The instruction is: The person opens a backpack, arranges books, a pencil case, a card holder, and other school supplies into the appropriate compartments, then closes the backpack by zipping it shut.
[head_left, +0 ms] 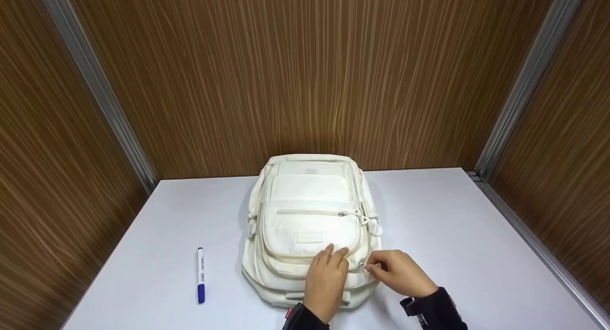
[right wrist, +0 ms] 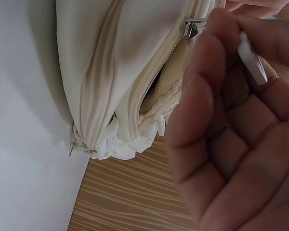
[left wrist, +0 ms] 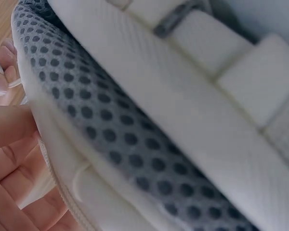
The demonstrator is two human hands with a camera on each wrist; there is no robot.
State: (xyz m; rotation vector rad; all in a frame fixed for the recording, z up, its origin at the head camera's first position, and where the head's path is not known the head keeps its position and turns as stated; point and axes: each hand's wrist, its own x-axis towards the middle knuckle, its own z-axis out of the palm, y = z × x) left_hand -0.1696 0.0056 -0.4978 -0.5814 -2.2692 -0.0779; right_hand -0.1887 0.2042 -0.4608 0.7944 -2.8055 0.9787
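Note:
A cream backpack [head_left: 310,191] lies on the white table with its front facing up. My left hand [head_left: 326,277] rests on its lower front, fingers stretched over the edge of the small front pocket. At the bag's lower right, my right hand [head_left: 398,273] pinches a zipper pull [right wrist: 253,60] between thumb and forefinger. In the right wrist view the metal slider [right wrist: 189,29] sits on a zipper whose teeth are parted below it, with the pale lining showing in the gap. Grey mesh padding [left wrist: 106,115] and the left palm fill much of the left wrist view.
A white marker with a blue cap [head_left: 200,275] lies on the table [head_left: 167,225] left of the bag. Brown wood-grain panels [head_left: 310,72] stand behind and at both sides. A second zipper pull [head_left: 355,213] hangs from the bag's upper front pocket.

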